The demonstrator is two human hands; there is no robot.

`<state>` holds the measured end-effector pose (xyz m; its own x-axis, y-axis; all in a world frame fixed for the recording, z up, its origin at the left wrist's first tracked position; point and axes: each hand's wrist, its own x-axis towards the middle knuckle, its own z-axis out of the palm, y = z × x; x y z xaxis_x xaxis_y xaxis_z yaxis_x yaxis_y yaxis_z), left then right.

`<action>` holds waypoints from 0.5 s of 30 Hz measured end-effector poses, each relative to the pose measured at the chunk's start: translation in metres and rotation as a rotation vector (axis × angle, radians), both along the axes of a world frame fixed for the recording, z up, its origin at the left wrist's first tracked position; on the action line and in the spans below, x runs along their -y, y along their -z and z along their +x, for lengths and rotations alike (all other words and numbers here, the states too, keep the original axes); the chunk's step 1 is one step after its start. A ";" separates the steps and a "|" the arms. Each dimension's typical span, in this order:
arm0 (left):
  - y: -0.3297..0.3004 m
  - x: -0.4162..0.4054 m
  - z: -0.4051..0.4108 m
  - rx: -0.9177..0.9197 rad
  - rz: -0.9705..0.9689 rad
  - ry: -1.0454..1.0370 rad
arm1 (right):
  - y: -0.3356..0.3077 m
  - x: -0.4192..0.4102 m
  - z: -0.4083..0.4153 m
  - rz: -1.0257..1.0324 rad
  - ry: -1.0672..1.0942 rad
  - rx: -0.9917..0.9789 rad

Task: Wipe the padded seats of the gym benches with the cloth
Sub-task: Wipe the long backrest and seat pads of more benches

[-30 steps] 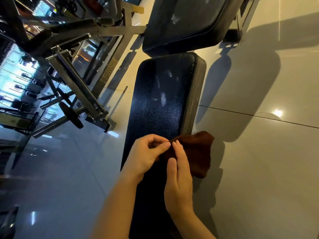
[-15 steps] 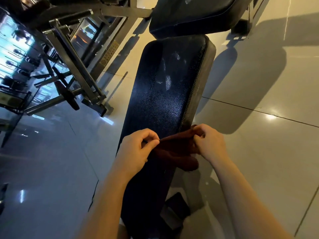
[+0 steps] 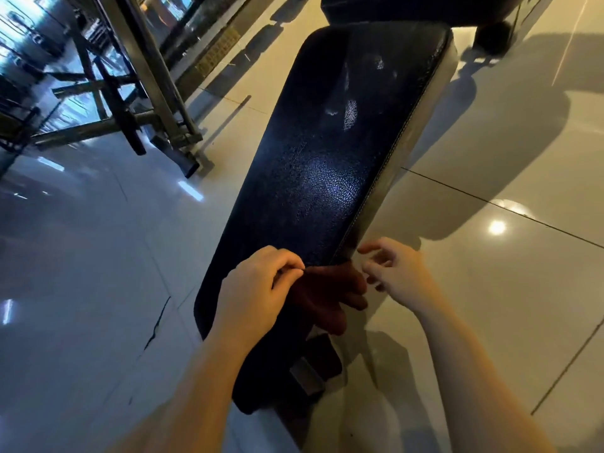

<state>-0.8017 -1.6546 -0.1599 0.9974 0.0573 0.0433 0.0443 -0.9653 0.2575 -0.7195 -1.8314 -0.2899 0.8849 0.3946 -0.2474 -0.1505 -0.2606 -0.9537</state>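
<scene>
cloth (image 3: 327,292) pinched by left hand (image 3: 258,289), on seat (image 3: 320,165)

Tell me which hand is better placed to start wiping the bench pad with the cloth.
Probably the left hand: it pinches the dark red cloth, which lies on the near end of the bench pad. The right hand hovers beside the pad's edge, fingers loosely curled, holding nothing.

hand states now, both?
Left hand: pinching the cloth.
Right hand: open, fingers loosely curled, holding nothing.

far pad (image 3: 408,8) cropped, cloth (image 3: 327,289) partly behind hands
</scene>
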 end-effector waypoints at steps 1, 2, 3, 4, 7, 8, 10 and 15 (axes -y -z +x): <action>0.000 0.000 -0.001 0.018 0.006 0.004 | 0.001 -0.002 -0.004 0.005 -0.025 0.007; 0.000 0.000 -0.002 0.036 0.007 0.004 | 0.000 -0.005 -0.008 0.013 -0.040 0.009; 0.000 -0.001 -0.003 0.054 0.009 0.005 | 0.001 -0.007 -0.013 0.015 -0.053 0.015; -0.001 -0.001 -0.003 0.070 0.014 0.003 | 0.001 -0.010 -0.017 -0.001 -0.073 0.031; -0.004 -0.002 -0.004 0.110 0.025 -0.012 | 0.002 -0.015 -0.027 -0.027 -0.126 0.067; -0.006 -0.002 -0.005 0.118 0.025 -0.015 | 0.001 -0.015 -0.029 -0.011 -0.126 0.054; -0.010 -0.002 -0.008 0.122 0.024 -0.021 | -0.003 -0.012 -0.032 0.000 -0.120 0.048; -0.024 -0.010 -0.021 0.053 -0.036 -0.067 | -0.037 0.007 -0.014 -0.185 0.079 0.402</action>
